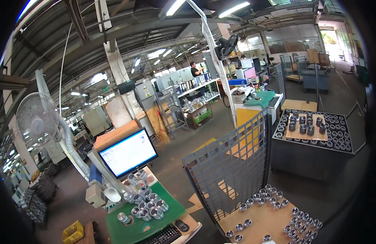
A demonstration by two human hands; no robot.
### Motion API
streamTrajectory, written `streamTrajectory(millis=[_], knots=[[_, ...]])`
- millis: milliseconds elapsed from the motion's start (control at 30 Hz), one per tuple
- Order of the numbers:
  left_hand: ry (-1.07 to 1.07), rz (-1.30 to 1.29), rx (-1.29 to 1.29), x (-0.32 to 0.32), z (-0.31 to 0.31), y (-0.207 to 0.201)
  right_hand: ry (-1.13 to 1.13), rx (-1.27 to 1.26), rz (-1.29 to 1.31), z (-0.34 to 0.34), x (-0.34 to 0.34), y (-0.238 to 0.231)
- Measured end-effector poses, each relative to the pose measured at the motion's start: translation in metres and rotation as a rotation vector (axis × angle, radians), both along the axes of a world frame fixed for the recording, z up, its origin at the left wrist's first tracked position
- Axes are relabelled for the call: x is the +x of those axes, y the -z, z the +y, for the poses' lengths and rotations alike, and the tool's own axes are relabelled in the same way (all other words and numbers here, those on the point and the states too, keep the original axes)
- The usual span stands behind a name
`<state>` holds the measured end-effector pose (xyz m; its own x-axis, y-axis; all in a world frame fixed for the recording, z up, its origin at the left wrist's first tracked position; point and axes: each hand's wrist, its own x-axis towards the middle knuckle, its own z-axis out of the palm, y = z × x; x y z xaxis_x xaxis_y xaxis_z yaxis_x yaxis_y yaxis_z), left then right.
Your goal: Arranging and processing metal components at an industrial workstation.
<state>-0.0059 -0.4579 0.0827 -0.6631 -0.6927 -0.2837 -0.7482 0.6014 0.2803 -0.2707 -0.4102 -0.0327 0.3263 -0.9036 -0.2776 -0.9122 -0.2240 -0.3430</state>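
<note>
Neither of my hands shows in the head view. On a small bench at the lower left, a green mesh mat (pixel 117 229) carries a cluster of shiny metal cylinders (pixel 156 213), open at the top. One more metal cylinder (pixel 123 218) stands apart, left of the cluster. A black keyboard (pixel 161 235) and a black mouse (pixel 182 225) lie at the bench's near edge. To the right, a cardboard sheet (pixel 255 221) bears several rows of similar metal rings (pixel 297 225), with a few spread out on its left part.
A lit monitor (pixel 128 152) stands behind the mat. A dark slatted metal rack side (pixel 232 162) rises beside the cardboard. Farther right, a dark bin (pixel 310 162) is filled with metal rings. At left are a fan (pixel 36 120) and a yellow crate (pixel 73 232). A person (pixel 195 70) stands far back.
</note>
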Motion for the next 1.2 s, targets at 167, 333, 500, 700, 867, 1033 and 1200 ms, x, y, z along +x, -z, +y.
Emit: streamTrajectory(millis=[167,333,500,700,867,1033,1200], knots=[[-0.194,-0.072,0.110,0.023,0.000,-0.010,-0.125,-0.035,-0.042,-0.032,-0.001,0.010],[-0.250,-0.076,0.163,0.058,0.018,0.004,-0.090,0.020,0.121,-0.046,0.035,-0.072],[-0.200,-0.122,0.149,0.090,0.017,-0.002,-0.009,-0.095,-0.052,-0.033,0.070,-0.070],[-0.204,-0.235,0.017,0.150,0.009,0.115,-0.049,-0.018,-0.071,0.002,0.122,-0.084],[-0.077,-0.174,-0.134,0.142,0.021,0.027,-0.020,-0.113,-0.120,0.018,0.128,-0.080],[-0.018,-0.180,-0.076,0.122,0.035,0.018,0.036,-0.148,-0.169,0.030,0.110,-0.083],[0.058,-0.156,0.040,0.076,0.029,-0.003,0.077,0.084,-0.030,0.040,0.072,-0.053]])
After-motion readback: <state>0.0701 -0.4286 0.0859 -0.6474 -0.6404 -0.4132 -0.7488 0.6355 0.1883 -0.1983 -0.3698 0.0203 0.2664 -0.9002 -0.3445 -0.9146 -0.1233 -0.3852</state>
